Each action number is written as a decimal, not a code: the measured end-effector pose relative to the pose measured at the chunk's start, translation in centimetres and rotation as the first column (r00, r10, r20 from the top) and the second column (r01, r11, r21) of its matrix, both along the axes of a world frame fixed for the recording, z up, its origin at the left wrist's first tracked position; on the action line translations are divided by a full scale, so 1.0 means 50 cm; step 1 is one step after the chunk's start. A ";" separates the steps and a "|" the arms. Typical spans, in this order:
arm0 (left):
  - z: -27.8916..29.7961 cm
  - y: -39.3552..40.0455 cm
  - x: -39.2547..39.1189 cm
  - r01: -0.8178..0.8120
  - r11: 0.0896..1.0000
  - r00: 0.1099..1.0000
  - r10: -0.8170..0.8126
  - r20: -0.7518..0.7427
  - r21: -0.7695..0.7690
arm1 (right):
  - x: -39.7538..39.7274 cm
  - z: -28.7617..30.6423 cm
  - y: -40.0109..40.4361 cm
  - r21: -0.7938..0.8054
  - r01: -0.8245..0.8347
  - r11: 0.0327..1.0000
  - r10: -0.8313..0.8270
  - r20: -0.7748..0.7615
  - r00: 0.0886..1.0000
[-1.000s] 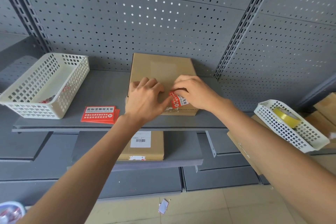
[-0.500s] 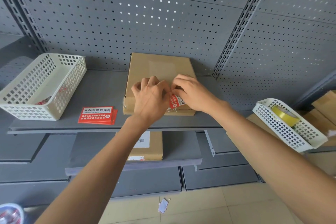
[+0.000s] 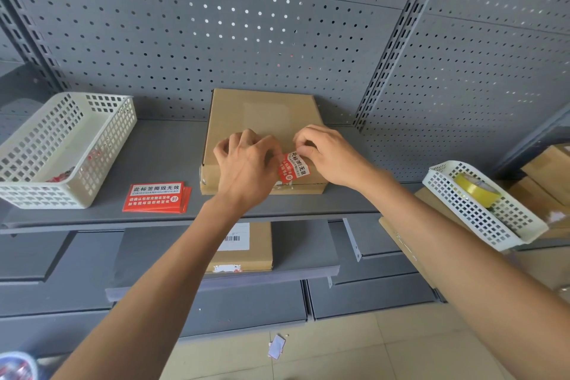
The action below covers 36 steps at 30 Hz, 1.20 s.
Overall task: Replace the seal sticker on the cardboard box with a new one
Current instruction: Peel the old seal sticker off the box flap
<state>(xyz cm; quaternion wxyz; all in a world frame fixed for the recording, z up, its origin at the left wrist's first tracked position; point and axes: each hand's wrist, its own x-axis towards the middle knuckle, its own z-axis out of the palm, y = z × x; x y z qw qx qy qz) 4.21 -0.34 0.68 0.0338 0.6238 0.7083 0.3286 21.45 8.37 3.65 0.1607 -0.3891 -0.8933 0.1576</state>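
A flat brown cardboard box (image 3: 262, 114) lies on the grey shelf (image 3: 160, 157), its front edge facing me. A red and white seal sticker (image 3: 292, 167) sits at the box's front edge, tilted, partly hidden by my fingers. My left hand (image 3: 246, 166) rests on the box's front left part, its fingertips at the sticker's left edge. My right hand (image 3: 330, 154) pinches the sticker's upper right corner between thumb and fingers. A stack of spare red seal stickers (image 3: 155, 197) lies on the shelf left of the box.
A white perforated basket (image 3: 61, 148) stands at the shelf's left end. Another white basket (image 3: 481, 203) with a yellow tape roll (image 3: 476, 190) sits lower right beside more boxes. A second cardboard box (image 3: 246, 247) lies on the lower shelf. Paper scraps (image 3: 276, 346) lie on the floor.
The sticker has shifted up and rightward on the box's front edge and shows more of its face. My left hand slid a little left; my right hand keeps its pinch.
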 end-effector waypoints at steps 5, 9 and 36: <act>-0.004 0.000 0.000 0.007 1.000 1.000 -0.007 -0.018 0.015 | -0.001 0.001 0.000 -0.011 -0.018 1.000 0.018 0.076 0.997; -0.005 -0.001 0.000 0.008 1.000 1.000 -0.007 -0.029 0.021 | -0.002 0.010 -0.007 -0.040 -0.001 0.999 0.004 0.071 0.997; 0.012 -0.007 -0.014 0.087 0.995 0.996 -0.089 -0.030 -0.051 | 0.014 -0.009 -0.025 -0.183 0.049 0.982 -0.077 -0.145 0.987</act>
